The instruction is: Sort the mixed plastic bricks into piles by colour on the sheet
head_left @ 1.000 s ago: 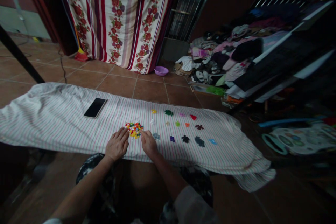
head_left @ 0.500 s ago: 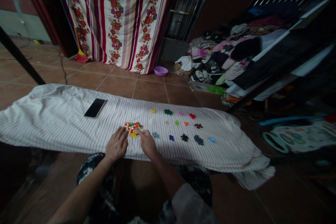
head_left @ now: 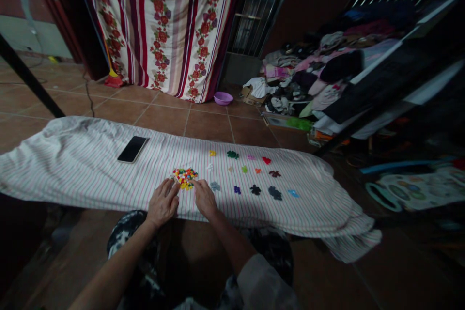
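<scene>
A mixed pile of small coloured pieces (head_left: 186, 174), too small to name exactly, lies on the striped cloth (head_left: 90, 174). At its near left edge rests my left hand (head_left: 163, 203), fingers stretched toward the pieces. My right hand (head_left: 205, 199) is on the pile's right side, index finger extended onto it and the other fingers curled; nothing shows in its grasp. Sorted by colour to the right are small heaps, among them dark green (head_left: 233, 154), red (head_left: 266, 160), brown (head_left: 275, 174), black (head_left: 255, 189), dark grey (head_left: 275, 193) and light blue (head_left: 293, 193) ones. A grey heap (head_left: 215, 186) sits just beside my right hand.
A phone (head_left: 132, 149) lies on the cloth to the left. Beyond the cloth, a purple basin (head_left: 223, 99) stands on the tiled floor by a floral curtain (head_left: 160, 29). Heaped clothes (head_left: 308, 72) fill the back right. A dark slanted pole (head_left: 29, 77) rises at the left.
My left hand has drawn slightly back toward me and its fingers look a little more bent. My right hand has barely moved, with its index finger still on the pile.
</scene>
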The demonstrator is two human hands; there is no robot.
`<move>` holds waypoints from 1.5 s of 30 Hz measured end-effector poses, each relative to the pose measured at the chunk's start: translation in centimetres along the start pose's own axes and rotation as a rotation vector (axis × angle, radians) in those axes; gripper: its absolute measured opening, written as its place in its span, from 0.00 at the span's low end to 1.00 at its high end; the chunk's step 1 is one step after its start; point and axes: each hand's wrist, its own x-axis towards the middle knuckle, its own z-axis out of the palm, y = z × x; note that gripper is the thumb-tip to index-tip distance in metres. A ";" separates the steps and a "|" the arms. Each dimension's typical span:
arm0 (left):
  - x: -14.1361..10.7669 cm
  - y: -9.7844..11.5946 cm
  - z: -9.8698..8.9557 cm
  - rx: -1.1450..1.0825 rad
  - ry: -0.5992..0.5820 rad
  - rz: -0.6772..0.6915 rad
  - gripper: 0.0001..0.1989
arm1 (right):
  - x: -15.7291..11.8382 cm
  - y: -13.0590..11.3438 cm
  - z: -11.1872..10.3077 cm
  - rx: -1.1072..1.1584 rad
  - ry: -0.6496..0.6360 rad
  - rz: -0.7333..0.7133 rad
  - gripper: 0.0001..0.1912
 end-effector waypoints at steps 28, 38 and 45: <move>0.5 0.7 -0.5 0.006 -0.054 0.005 0.20 | 4.7 -3.3 -1.5 -0.088 -0.233 0.253 0.15; 0.7 0.8 -0.7 0.030 -0.060 0.007 0.19 | 5.9 -3.7 -1.4 -0.057 -0.239 0.347 0.10; 0.8 0.9 -0.6 0.026 -0.050 0.007 0.19 | 5.4 -2.6 -0.3 0.052 -0.076 0.243 0.08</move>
